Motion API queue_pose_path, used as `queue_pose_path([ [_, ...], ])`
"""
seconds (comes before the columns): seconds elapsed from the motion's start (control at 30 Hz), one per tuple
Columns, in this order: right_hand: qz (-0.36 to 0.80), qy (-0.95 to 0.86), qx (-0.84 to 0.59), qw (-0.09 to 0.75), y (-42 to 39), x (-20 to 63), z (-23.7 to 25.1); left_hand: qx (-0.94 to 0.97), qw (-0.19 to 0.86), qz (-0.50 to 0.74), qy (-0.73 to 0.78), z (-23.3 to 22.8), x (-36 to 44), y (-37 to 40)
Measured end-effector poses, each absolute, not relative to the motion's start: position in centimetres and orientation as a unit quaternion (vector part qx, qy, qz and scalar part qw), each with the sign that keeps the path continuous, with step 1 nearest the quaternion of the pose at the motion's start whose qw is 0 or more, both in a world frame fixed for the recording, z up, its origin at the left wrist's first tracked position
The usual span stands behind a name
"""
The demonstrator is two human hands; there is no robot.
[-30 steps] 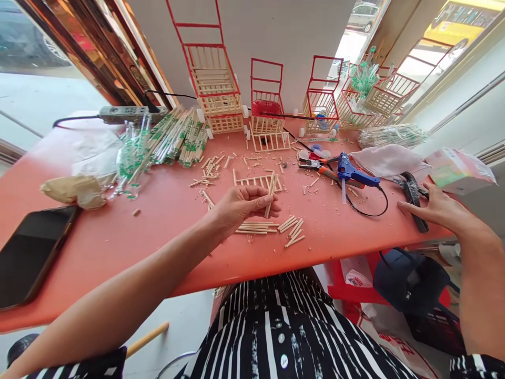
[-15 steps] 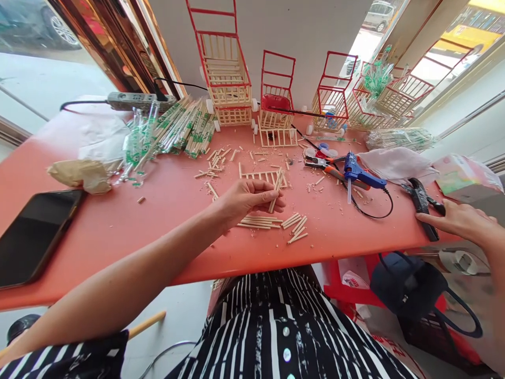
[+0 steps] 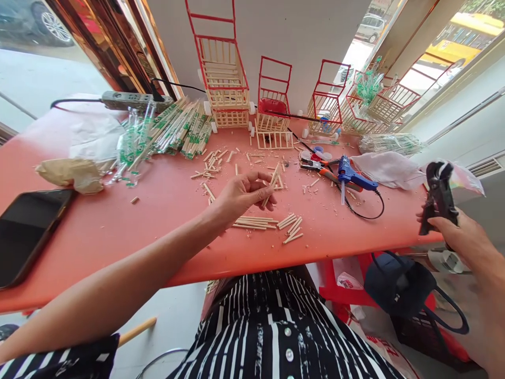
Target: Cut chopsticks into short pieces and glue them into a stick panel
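Note:
My left hand (image 3: 240, 195) is over the middle of the orange table (image 3: 118, 231) and pinches a few short wooden sticks (image 3: 272, 181) between thumb and fingers. Just below it lie cut wooden sticks in a small pile (image 3: 268, 223). A small stick ladder panel (image 3: 278, 181) lies flat behind the hand. My right hand (image 3: 460, 239) is lifted off the table's right edge and grips black cutting pliers (image 3: 436, 197), jaws up.
Red-framed stick carts (image 3: 223, 79) stand along the back wall. Wrapped chopstick bundles (image 3: 173, 131) lie back left, a power strip (image 3: 134, 100) behind them. A blue glue gun (image 3: 353, 176), orange-handled pliers (image 3: 323, 168), white cloth (image 3: 389, 166) sit right; a phone (image 3: 27, 226) at left. A dark bag (image 3: 398, 281) sits under the table.
My right hand has closed on the black cutting pliers and lifted them off the table's right side. My left hand kept its sticks and stayed almost where it was.

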State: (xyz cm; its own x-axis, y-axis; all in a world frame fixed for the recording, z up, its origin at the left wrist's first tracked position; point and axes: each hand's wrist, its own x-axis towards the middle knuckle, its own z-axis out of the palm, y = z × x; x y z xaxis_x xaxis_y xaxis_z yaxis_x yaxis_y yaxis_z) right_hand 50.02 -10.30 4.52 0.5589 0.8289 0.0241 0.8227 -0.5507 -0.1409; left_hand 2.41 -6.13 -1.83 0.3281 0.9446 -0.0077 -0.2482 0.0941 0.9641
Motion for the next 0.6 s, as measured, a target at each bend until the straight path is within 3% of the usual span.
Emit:
queue_pose_path([
  [0.03, 0.124, -0.441, -0.867, 0.198, -10.8, 48.6, 5.1, 0.504, 0.636, 0.466, 0.353, -1.6, 2.4, -6.2],
  [0.07, 0.237, -0.43, -0.827, 0.274, -11.2, 47.1, 5.4, 0.515, 0.623, 0.47, 0.353, -1.3, 2.5, -6.3],
  [0.1, 0.311, -0.425, -0.798, 0.294, -11.7, 45.5, 5.6, 0.525, 0.613, 0.472, 0.353, -1.1, 2.5, -6.5],
  [0.27, 0.515, -0.537, -0.632, 0.219, -12.9, 38.3, 4.1, 0.559, 0.596, 0.469, 0.335, -0.3, 2.7, -7.0],
  [0.37, 0.553, -0.592, -0.562, 0.166, -12.3, 35.2, 2.9, 0.561, 0.601, 0.467, 0.325, -0.4, 2.9, -7.1],
  [0.6, 0.55, -0.663, -0.488, 0.142, -9.9, 31.5, 2.7, 0.552, 0.606, 0.466, 0.332, 0.0, 3.0, -7.5],
])
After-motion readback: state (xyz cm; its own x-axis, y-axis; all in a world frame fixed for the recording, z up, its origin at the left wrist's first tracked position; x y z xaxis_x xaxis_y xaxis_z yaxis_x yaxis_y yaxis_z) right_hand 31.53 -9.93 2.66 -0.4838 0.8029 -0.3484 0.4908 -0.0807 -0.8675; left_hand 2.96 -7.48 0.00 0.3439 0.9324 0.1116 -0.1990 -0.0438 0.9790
